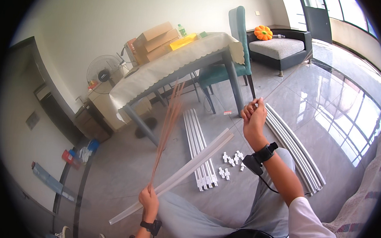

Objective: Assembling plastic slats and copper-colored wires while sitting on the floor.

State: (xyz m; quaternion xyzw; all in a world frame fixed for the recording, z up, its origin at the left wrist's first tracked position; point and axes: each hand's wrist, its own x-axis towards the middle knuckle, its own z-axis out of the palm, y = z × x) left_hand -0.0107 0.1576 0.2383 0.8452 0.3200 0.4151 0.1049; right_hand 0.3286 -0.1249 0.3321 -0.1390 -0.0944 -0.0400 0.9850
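My left hand (148,199) is closed around the lower end of a bundle of long, thin brown strips (166,130), which rises and fans out, blurred at the top. Raised over my knee, my right hand (254,119) has its fingers curled together; whatever is in them, if anything, I cannot make out. A long translucent white channel strip (184,167) slants behind my left hand. Beyond it lie several white rails (197,149) side by side on the floor. Several small white connectors (231,160) are scattered between my legs and those rails.
More long white rails (295,145) lie at the right. Ahead stand a cloth-covered table (176,54) with cardboard boxes (155,39), a teal chair (226,73) and an armchair (278,48). A fan (104,75) is at the far left. Shoes (62,234) show at the lower left.
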